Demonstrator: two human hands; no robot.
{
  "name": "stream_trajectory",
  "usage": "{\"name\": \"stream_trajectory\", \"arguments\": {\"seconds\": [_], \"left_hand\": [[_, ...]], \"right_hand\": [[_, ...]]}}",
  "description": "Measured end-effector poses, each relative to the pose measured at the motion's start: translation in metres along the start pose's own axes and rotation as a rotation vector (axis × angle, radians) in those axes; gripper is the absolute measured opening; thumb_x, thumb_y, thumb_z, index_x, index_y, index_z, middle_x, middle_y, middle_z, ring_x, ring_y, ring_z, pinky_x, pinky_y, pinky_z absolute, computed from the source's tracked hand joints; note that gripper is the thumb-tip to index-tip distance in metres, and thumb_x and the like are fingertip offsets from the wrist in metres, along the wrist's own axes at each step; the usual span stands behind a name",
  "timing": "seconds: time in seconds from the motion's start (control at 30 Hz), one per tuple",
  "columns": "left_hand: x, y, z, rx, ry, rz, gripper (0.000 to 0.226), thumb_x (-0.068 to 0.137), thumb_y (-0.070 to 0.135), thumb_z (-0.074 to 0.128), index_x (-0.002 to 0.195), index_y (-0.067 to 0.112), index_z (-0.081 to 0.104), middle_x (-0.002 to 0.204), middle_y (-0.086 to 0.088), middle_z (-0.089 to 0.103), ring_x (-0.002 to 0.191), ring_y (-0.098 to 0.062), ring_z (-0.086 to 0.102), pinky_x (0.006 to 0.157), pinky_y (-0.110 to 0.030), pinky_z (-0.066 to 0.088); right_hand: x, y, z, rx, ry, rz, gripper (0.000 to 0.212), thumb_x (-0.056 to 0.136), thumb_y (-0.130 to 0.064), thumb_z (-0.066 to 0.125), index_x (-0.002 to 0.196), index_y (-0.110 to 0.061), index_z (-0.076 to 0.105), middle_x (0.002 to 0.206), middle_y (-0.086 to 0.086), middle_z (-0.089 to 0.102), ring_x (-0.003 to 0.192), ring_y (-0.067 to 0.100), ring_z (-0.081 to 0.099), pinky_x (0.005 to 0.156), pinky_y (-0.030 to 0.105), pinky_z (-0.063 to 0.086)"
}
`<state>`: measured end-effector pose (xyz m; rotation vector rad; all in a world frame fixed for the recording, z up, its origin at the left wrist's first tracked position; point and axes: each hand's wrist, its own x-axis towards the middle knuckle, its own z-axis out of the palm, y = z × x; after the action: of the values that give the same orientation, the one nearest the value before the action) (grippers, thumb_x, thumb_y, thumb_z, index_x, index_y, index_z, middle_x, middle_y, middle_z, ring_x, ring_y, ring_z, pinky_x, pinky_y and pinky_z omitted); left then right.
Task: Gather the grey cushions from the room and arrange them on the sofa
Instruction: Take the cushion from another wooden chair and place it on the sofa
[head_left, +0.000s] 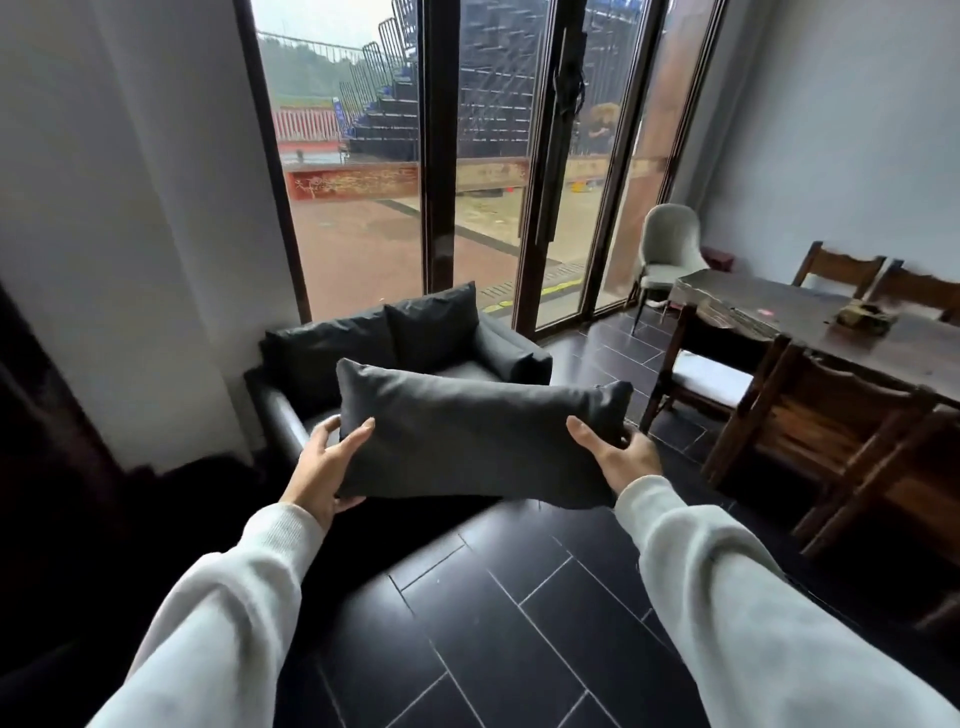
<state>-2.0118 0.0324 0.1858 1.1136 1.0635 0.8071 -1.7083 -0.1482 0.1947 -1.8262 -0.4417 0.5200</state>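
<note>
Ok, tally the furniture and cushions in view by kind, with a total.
Grey cushions: 3, one held, two on the sofa
Sofa: 1
Wooden table: 1
Wooden chairs: 4
Pale upholstered chair: 1
Total: 10

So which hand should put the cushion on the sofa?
Probably the left hand leads. It grips the cushion at the end nearest the sofa, which sits ahead and to the left. The right hand holds the far end, toward the table, so it mainly supports.
</note>
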Motion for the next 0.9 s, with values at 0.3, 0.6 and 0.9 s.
{"name": "stream_trajectory", "arguments": {"seconds": [0.3, 0.6, 0.9], "left_hand": [[0.161, 0.040, 0.090, 0.131, 0.112, 0.060, 0.051, 0.094, 0.049, 0.071, 0.136, 0.028, 0.052, 0.113, 0.007, 0.070, 0.087, -0.005, 0.071, 0.077, -0.037, 0.058], [0.322, 0.050, 0.101, 0.192, 0.175, -0.032, 0.092, 0.058, 0.097, 0.060, 0.138, 0.052, 0.048, 0.120, 0.020, 0.066, 0.105, -0.005, 0.065, 0.074, -0.037, 0.055], [0.545, 0.069, 0.066, 0.164, 0.214, -0.170, 0.111, 0.059, 0.097, 0.051, 0.155, 0.043, 0.036, 0.152, 0.006, 0.053, 0.133, -0.028, 0.055, 0.095, -0.051, 0.052]], "right_hand": [[0.205, -0.037, 0.049, -0.062, -0.088, -0.001, 0.083, 0.061, -0.076, 0.085, 0.119, -0.021, 0.065, 0.118, 0.000, 0.068, 0.117, 0.027, 0.065, 0.105, 0.038, 0.050], [0.352, -0.056, 0.150, -0.083, -0.194, -0.030, 0.116, 0.042, -0.085, 0.079, 0.140, -0.027, 0.058, 0.135, 0.002, 0.068, 0.124, 0.024, 0.064, 0.110, 0.043, 0.049], [0.514, -0.105, 0.311, -0.102, -0.235, 0.024, 0.090, 0.055, -0.059, 0.093, 0.129, -0.021, 0.062, 0.120, 0.002, 0.071, 0.115, 0.026, 0.067, 0.107, 0.043, 0.052]]}}
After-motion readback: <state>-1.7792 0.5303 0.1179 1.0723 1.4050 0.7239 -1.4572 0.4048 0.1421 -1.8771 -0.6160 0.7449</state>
